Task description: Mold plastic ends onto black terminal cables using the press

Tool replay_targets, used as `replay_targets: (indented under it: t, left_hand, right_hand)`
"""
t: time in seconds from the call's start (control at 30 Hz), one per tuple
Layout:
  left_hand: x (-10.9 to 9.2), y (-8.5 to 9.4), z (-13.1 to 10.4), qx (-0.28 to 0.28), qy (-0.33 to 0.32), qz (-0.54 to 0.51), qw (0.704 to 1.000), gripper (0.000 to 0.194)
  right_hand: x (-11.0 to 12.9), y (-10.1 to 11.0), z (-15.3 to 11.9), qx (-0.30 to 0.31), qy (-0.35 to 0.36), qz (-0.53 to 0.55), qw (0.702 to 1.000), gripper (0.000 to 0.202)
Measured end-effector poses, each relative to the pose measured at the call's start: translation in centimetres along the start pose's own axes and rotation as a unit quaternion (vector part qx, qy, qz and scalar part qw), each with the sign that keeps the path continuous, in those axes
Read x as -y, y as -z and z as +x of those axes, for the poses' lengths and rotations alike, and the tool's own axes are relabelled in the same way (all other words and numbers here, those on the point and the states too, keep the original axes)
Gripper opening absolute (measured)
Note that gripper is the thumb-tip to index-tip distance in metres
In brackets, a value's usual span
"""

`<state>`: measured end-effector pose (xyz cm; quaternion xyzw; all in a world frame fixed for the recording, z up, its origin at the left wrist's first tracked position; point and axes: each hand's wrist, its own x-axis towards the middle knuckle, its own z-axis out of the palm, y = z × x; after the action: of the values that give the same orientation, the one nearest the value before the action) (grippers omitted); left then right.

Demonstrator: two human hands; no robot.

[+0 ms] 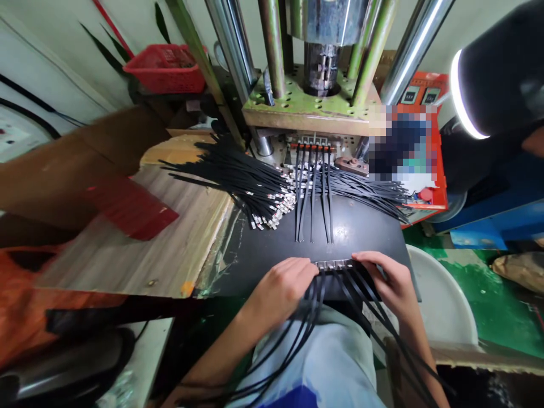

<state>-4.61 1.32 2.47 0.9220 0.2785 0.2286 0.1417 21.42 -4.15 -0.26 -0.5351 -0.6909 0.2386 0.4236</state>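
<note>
Close to the near edge of the black work surface (272,249), a narrow metal holder (335,264) with square slots lies between my hands. Several black cables (314,300) run from it down over my lap, spreading left and right. My left hand (283,283) grips its left end with fingers pressed together. At the other end, my right hand (391,280) pinches the holder between thumb and forefinger. Beyond it, a heap of black cables with silver connectors (276,207) covers the surface. Several more cables (312,198) hang toward me from the press's lower fixture (312,150).
A press with a green plate (314,105) and steel columns stands behind the surface. To the left are a wooden board (182,226) and a red box (140,209). A lit lamp (471,96), a red-orange cabinet (442,170) and a white round tub (450,289) stand right.
</note>
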Motion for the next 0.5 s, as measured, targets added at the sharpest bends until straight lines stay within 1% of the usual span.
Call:
replay_targets:
  t: [0.07,0.13,0.2,0.23,0.3,0.33,0.4,0.43,0.5]
  left_hand:
    - [1.1,0.9,0.1,-0.020,0.010,-0.062,0.998,0.021]
    - [1.6,1.9,0.5,-0.073,0.047,-0.111,0.990,0.017]
    - [1.3,2.5,1.6,-0.140,0.077,-0.174,0.972,0.013]
    - [0.8,2.6,2.2,-0.165,0.079,-0.218,0.959,0.010]
    - [-0.4,2.3,3.7,-0.196,0.077,-0.290,0.933,0.006]
    - [-1.1,2.0,4.3,-0.198,0.078,-0.313,0.926,0.005]
    - [-2.0,1.6,5.3,-0.175,0.076,-0.339,0.921,0.006]
    - [-2.3,1.5,5.5,-0.156,0.070,-0.343,0.924,0.008]
    - [-2.3,1.8,5.2,-0.119,0.048,-0.329,0.936,0.013]
  right_hand:
    - [0.7,0.4,0.5,-0.041,0.018,-0.002,0.999,0.020]
    - [1.9,0.5,1.6,-0.045,0.056,0.010,0.997,0.022]
    - [3.3,0.4,2.9,-0.016,0.107,0.013,0.994,0.022]
    - [3.9,0.2,3.6,0.004,0.135,0.005,0.991,0.022]
    - [5.1,-0.3,4.8,0.019,0.185,-0.024,0.982,0.020]
    - [5.5,-0.6,5.2,0.012,0.202,-0.036,0.979,0.018]
    - [5.8,-1.1,5.4,-0.023,0.218,-0.044,0.975,0.016]
    - [5.7,-1.2,5.3,-0.042,0.222,-0.046,0.973,0.018]
    - [5.1,-1.2,4.6,-0.055,0.233,-0.061,0.969,0.025]
